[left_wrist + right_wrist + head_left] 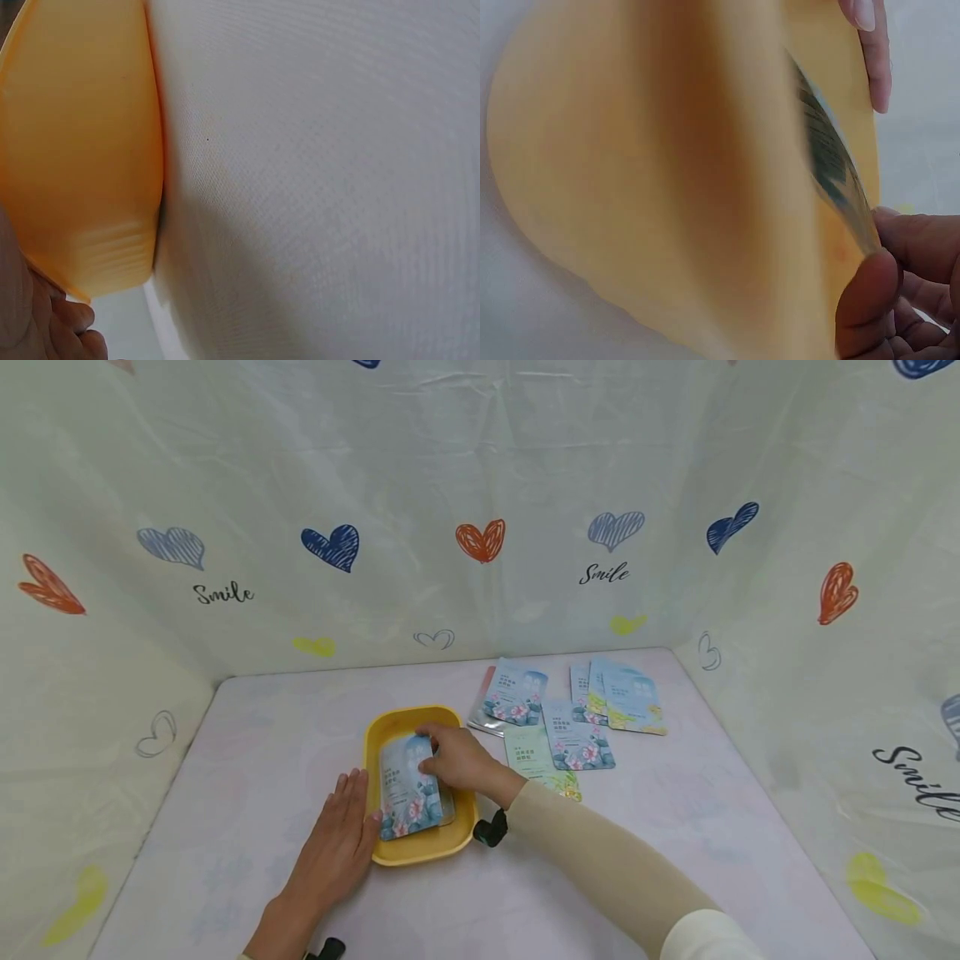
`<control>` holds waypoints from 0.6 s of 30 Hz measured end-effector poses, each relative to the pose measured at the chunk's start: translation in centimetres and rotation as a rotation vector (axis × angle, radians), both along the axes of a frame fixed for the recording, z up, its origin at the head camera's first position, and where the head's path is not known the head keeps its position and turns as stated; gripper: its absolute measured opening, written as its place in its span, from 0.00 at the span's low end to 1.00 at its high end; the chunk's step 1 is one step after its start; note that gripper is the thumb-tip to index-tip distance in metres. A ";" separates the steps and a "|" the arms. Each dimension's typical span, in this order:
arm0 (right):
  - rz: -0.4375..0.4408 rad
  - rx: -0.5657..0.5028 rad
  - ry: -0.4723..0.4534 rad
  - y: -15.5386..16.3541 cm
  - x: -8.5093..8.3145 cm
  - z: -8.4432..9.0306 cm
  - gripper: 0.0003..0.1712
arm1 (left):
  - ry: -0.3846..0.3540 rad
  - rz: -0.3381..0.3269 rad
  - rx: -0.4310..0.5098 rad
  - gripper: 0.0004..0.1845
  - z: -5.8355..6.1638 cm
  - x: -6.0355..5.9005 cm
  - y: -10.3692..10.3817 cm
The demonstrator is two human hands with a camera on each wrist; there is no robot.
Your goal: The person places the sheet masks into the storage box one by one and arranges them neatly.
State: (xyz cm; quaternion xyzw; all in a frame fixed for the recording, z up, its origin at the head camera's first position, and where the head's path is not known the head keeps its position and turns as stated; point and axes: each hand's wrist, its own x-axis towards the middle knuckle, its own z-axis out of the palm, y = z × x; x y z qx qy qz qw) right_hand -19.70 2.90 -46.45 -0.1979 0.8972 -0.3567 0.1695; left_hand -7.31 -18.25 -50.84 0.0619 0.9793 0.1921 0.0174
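Observation:
A yellow tray point(427, 853) with rounded corners stands on the table, in front of the person. My right hand point(457, 760) reaches in over its right side and pinches a blue flower-printed sachet point(408, 785) by its upper right edge, thumb against fingers. Under that sachet, the edge of another packet point(447, 806) peeks out. In the right wrist view, thumb and finger point(866, 300) meet at the sachet's edge beyond the tray wall. My left hand point(341, 839) lies along the tray's left side, its fingers straight and touching the rim.
Right of the tray, a green sachet point(528, 752) and a blue floral sachet point(576, 739) overlap. Behind them a blue sachet point(517, 689) lies over a silver-edged packet point(483, 720). Several more sachets point(633, 697) are fanned at the back right. A heart-printed curtain point(480, 468) surrounds the table.

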 end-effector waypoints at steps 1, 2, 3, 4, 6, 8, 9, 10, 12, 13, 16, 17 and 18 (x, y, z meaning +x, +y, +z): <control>0.001 0.011 0.007 0.0 0.0 0.0 0.32 | 0.002 0.000 0.000 0.38 0.0 0.0 0.0; 0.000 0.022 0.012 0.0 0.1 0.0 0.32 | 0.003 0.000 0.001 0.38 0.0 0.0 0.0; -0.001 0.029 0.015 0.1 0.1 0.0 0.31 | 0.003 0.000 0.001 0.38 0.0 0.0 0.0; -0.001 0.035 0.018 0.1 0.1 0.0 0.31 | 0.005 -0.001 0.001 0.38 0.0 0.0 0.0; -0.007 0.053 0.029 0.2 0.2 0.1 0.30 | 0.007 -0.002 0.005 0.38 -0.1 0.0 0.0; -0.017 0.077 0.052 0.3 0.3 0.2 0.29 | 0.008 -0.002 0.008 0.38 -0.1 -0.1 0.0; -0.022 0.091 0.068 0.4 0.4 0.3 0.29 | 0.009 -0.002 0.008 0.38 -0.2 -0.1 0.0; -0.023 0.110 0.092 0.5 0.4 0.4 0.28 | 0.009 -0.002 0.008 0.38 -0.2 -0.1 0.0; -0.023 0.143 0.148 0.7 0.5 0.6 0.27 | 0.007 0.000 0.006 0.38 -0.2 -0.1 0.0; -0.019 0.155 0.179 0.8 0.6 0.7 0.26 | 0.006 0.002 0.004 0.38 -0.2 -0.1 0.1; 0.009 0.213 0.313 1.2 0.7 0.8 0.25 | -0.002 0.007 -0.004 0.38 -0.1 0.0 0.1; 0.019 0.237 0.363 1.3 0.7 0.8 0.24 | -0.007 0.010 -0.006 0.38 -0.1 0.0 0.1; 0.029 0.263 0.419 1.5 0.8 0.7 0.25 | -0.011 0.012 -0.008 0.39 -0.1 0.0 0.1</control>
